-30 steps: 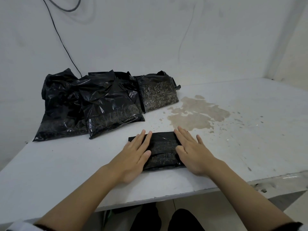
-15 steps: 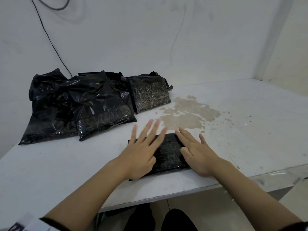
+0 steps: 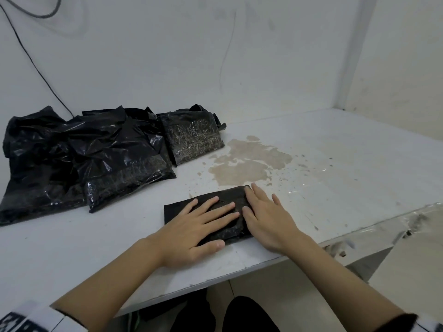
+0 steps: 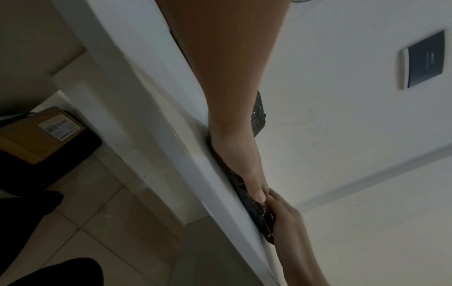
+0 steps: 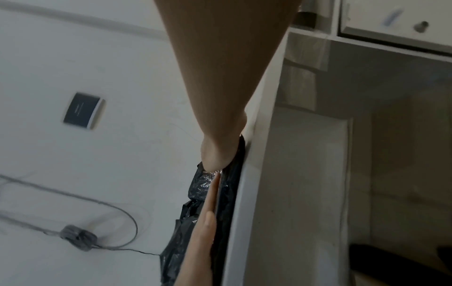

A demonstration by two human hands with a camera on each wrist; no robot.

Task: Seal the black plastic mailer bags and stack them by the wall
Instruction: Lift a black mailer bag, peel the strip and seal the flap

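A small folded black mailer bag lies flat near the front edge of the white table. My left hand lies flat on its middle, fingers straight and spread, pointing right. My right hand presses flat on the bag's right end, fingers straight. The two hands nearly touch. In the left wrist view the bag shows as a thin dark strip under my left hand. A pile of several filled black mailer bags leans at the back left wall, one bag beside it.
A brown stain marks the tabletop behind the hands. A thin black cable hangs down the back wall. A cardboard box sits on the floor under the table. The right side wall bounds the table.
My left hand lifted with spread fingers, then came down flat on the bag further right, next to my right hand. The bag's left end now shows uncovered.
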